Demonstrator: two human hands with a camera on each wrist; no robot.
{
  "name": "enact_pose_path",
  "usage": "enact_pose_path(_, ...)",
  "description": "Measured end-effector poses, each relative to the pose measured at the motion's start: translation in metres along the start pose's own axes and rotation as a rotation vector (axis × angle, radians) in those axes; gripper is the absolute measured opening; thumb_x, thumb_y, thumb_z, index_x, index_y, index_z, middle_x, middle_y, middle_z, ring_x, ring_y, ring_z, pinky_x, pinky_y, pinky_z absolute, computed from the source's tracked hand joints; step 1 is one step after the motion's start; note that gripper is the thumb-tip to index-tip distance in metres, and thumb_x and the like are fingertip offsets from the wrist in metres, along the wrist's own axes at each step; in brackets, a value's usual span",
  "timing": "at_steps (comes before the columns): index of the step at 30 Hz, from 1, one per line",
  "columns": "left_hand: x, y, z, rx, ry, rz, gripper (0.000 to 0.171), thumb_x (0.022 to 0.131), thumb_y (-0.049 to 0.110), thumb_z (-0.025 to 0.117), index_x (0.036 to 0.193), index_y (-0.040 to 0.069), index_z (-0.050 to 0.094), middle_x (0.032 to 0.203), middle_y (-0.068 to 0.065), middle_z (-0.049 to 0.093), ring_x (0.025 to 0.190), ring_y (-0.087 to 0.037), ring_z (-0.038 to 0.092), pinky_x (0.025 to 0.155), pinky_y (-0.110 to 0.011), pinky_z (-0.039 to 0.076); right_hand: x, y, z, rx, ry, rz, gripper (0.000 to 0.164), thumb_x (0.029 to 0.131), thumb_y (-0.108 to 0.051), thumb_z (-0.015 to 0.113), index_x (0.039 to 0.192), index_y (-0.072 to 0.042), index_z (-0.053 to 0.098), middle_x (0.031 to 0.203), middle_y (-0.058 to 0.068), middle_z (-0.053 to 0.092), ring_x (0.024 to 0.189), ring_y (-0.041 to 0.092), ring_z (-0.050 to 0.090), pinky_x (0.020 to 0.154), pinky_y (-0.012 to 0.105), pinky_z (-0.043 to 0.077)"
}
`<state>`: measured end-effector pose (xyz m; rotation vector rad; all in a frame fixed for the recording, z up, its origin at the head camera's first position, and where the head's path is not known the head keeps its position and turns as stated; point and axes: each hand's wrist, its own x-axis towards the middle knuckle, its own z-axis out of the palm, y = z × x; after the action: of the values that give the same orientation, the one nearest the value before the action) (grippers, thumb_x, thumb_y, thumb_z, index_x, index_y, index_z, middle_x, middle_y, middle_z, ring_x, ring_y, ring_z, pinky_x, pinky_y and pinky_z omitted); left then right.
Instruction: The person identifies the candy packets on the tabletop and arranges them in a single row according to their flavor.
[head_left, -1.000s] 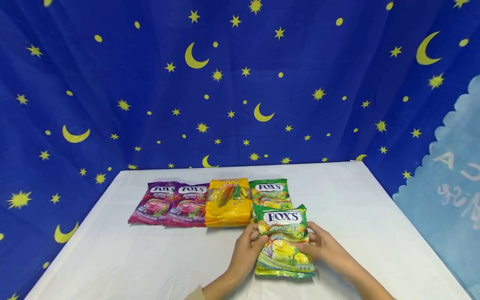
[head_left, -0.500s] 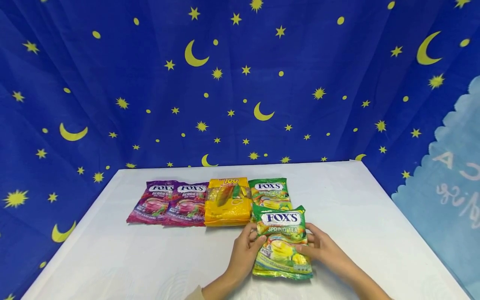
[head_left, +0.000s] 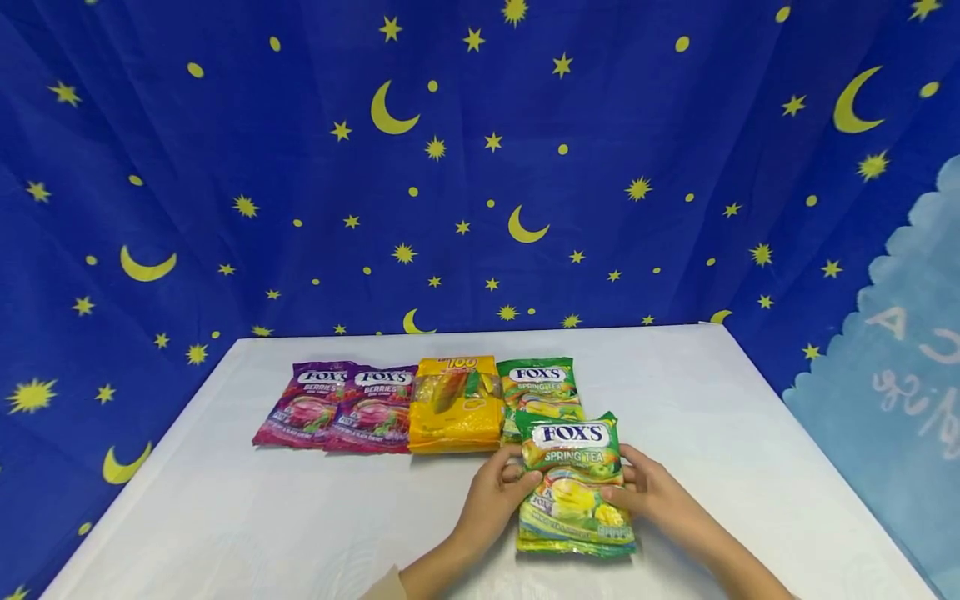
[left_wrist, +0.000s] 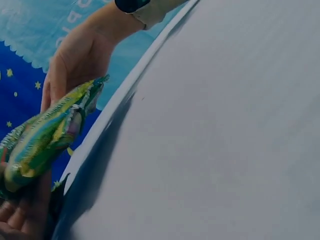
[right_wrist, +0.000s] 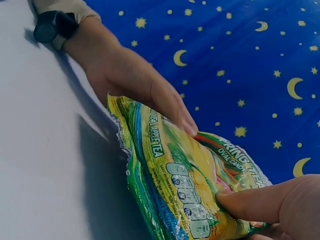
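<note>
Between both hands is a green and yellow FOX'S Spring Tea candy bag (head_left: 573, 487), its printed front facing the head camera. My left hand (head_left: 491, 492) grips its left edge, thumb on the front and fingers behind. On the opposite edge, my right hand (head_left: 652, 492) holds it the same way, thumb pressed on the printed face. In the right wrist view the bag (right_wrist: 185, 175) is raised over the white table with a shadow beside it. Just behind it lies a second Spring Tea bag (head_left: 538, 386), its lower part covered by the held one.
A yellow candy bag (head_left: 457, 408) marked 100 lies left of the second green bag. Further left, two purple FOX'S Berries bags (head_left: 375, 410) overlap on the white table (head_left: 262, 517). A blue star-and-moon cloth (head_left: 480, 183) hangs behind, with a light blue panel (head_left: 892, 400) at right.
The held Spring Tea bag and both hands shift slightly left, then slightly right, with the grip unchanged. The other bags stay in place.
</note>
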<state>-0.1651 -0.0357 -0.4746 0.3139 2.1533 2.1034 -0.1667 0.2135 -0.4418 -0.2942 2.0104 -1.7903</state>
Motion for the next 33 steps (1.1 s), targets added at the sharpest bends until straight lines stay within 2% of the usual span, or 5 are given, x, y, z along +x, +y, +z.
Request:
enact_pose_path(5, 0.007, 0.007, 0.004, 0.044, -0.024, -0.05, 0.049, 0.089, 0.016, 0.071, 0.132, -0.001, 0.054, 0.075, 0.003, 0.062, 0.055, -0.005, 0.047, 0.047, -0.017, 0.035, 0.001, -0.001, -0.012, -0.026, 0.038, 0.028, 0.079, 0.093, -0.016, 0.064, 0.148, 0.009, 0.012, 0.121, 0.023, 0.06, 0.1, 0.029, 0.065, 0.081, 0.035, 0.055)
enact_pose_path(13, 0.026, 0.021, 0.019, 0.065, -0.113, -0.042, 0.073, 0.082, 0.012, 0.076, 0.145, 0.005, 0.041, 0.07, 0.004, 0.034, 0.058, -0.008, 0.03, 0.052, -0.019, 0.028, 0.005, -0.015, -0.033, -0.141, 0.204, 0.108, 0.085, 0.09, -0.024, 0.069, 0.15, 0.005, 0.015, 0.124, 0.023, 0.059, 0.098, 0.025, 0.065, 0.08, 0.037, 0.055)
enact_pose_path(20, 0.046, 0.026, 0.03, 0.112, -0.01, 0.038, 0.06, 0.082, 0.01, 0.077, 0.137, 0.008, 0.052, 0.06, 0.006, 0.028, 0.054, -0.007, 0.027, 0.052, -0.021, 0.027, 0.014, -0.022, -0.047, -0.196, 0.264, 0.106, 0.078, 0.091, -0.027, 0.067, 0.148, 0.001, 0.021, 0.121, 0.02, 0.061, 0.093, 0.022, 0.065, 0.077, 0.034, 0.054)
enact_pose_path(27, 0.071, 0.035, 0.034, 0.313, 0.075, 0.185, 0.05, 0.081, 0.01, 0.079, 0.126, 0.0, 0.06, 0.059, 0.006, 0.03, 0.053, -0.005, 0.027, 0.056, -0.02, 0.031, 0.03, -0.026, -0.056, -0.171, 0.316, 0.102, 0.075, 0.094, -0.026, 0.065, 0.145, 0.006, 0.02, 0.117, 0.019, 0.063, 0.088, 0.017, 0.066, 0.075, 0.031, 0.054)
enact_pose_path(33, 0.087, 0.037, 0.041, 0.362, 0.076, 0.15, 0.05, 0.083, 0.01, 0.077, 0.128, -0.001, 0.059, 0.07, 0.004, 0.05, 0.057, -0.003, 0.036, 0.055, -0.018, 0.035, 0.042, -0.029, -0.068, -0.236, 0.361, 0.127, 0.077, 0.096, -0.03, 0.061, 0.149, 0.003, 0.018, 0.134, 0.028, 0.05, 0.089, 0.011, 0.061, 0.073, 0.029, 0.051)
